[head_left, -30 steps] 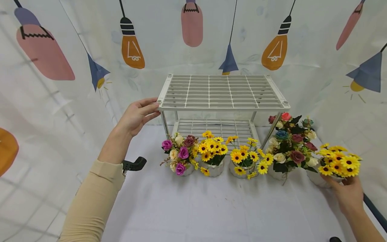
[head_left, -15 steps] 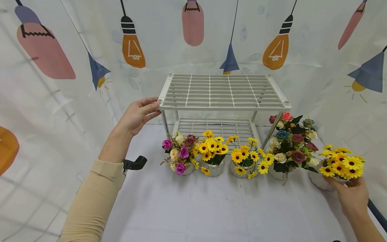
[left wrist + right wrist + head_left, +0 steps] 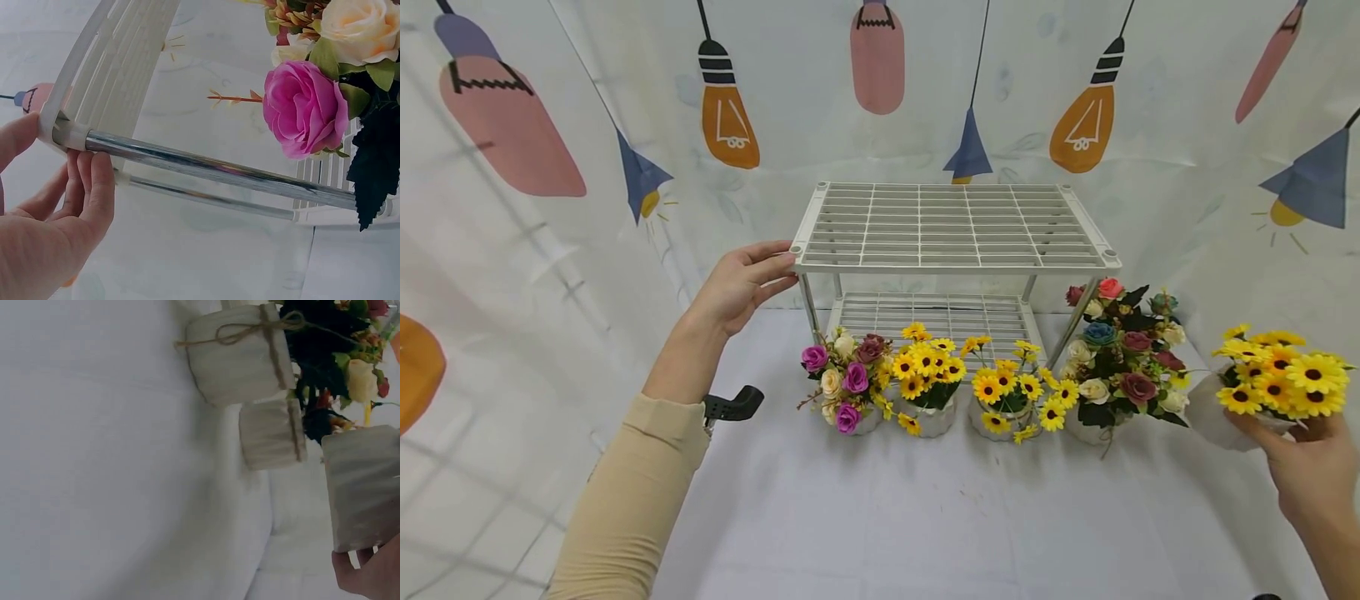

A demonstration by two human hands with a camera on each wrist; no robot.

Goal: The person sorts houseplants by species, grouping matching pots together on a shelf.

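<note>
A white two-tier wire rack (image 3: 955,225) with metal legs stands on the table. At its upper front left corner my left hand (image 3: 741,287) holds the frame; in the left wrist view the thumb lies on one side of the corner and the fingers (image 3: 97,194) press by the metal leg (image 3: 219,169). On the far right, my right hand (image 3: 1318,471) grips a potted artificial sunflower (image 3: 1281,379) by its pale pot. The right wrist view has that pot (image 3: 362,487) raised off the table, with the fingers at its side partly cut off by the frame edge.
Along the rack's front stand a purple-and-cream rose pot (image 3: 850,379) and two sunflower pots (image 3: 928,375) (image 3: 1011,392). Two mixed rose pots (image 3: 1120,387) (image 3: 1123,300) stand at the right. A patterned curtain (image 3: 880,150) hangs behind.
The right hand has lifted the sunflower pot and carried it rightward, away from the rose pots. My left hand stays at the rack's corner.
</note>
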